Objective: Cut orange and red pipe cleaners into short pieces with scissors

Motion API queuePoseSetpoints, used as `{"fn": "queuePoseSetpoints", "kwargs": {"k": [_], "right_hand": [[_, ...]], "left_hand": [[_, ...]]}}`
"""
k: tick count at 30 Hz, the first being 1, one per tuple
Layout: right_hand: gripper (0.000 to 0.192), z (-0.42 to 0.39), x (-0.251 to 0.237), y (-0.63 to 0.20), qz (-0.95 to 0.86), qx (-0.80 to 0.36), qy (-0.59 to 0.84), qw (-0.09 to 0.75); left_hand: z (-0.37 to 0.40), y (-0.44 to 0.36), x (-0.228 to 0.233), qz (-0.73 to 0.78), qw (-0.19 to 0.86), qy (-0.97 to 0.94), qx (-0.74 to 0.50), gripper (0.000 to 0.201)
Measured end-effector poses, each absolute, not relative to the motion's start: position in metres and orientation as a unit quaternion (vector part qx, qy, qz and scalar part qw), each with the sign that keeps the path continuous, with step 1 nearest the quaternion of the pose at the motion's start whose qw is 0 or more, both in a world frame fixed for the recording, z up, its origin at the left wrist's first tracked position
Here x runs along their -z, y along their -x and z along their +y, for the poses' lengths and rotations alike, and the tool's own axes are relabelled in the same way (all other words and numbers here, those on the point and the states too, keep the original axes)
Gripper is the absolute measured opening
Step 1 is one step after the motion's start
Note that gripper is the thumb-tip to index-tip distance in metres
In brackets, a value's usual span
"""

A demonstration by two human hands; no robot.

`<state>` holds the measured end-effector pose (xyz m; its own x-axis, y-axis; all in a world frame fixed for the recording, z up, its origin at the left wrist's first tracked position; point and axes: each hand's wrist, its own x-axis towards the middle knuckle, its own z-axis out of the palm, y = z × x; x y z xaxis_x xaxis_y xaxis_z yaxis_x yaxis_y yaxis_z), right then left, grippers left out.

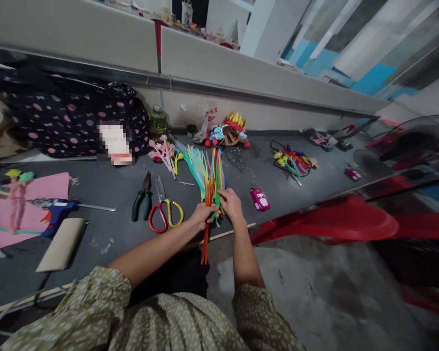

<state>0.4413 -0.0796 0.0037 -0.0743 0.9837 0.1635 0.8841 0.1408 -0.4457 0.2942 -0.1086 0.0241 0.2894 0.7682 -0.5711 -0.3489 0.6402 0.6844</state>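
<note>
Dark grey and long, your desk (109, 195) runs along a low, pale partition wall (76, 29), with bare grey concrete floor (278, 273) below and right of your hands. Your left hand (206, 213) is closed round long orange-red fuzzy strips (205, 243) hanging past the desk edge. Your right hand (231, 202), fingers drawn narrow, meets bright green fuzzy strips (217, 199) just beside it; whether it grips them, you can't tell. Multicoloured fuzzy strips (215, 163) fan out just beyond both hands. Farther right of your right hand stands a glossy red plastic chair (344, 219).
</note>
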Motion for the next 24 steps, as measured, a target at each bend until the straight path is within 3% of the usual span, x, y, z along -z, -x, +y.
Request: {"fn": "queuePoseSetpoints", "kwargs": {"k": [9, 15, 24], "right_hand": [[0.04, -0.082, -0.004, -0.446, -0.697, -0.083, 0.695, 0.156], [0.031, -0.082, -0.012, -0.448, -0.685, -0.067, 0.716, 0.117], [0.031, -0.083, -0.016, -0.443, -0.663, -0.069, 0.738, 0.106]], "left_hand": [[-0.148, -0.266, -0.047, 0.449, 0.811, -0.189, -0.323, 0.019], [-0.181, -0.212, -0.062, 0.439, 0.838, -0.194, -0.259, 0.014], [-0.221, -0.143, -0.098, 0.415, 0.842, -0.261, -0.227, 0.028]]}}
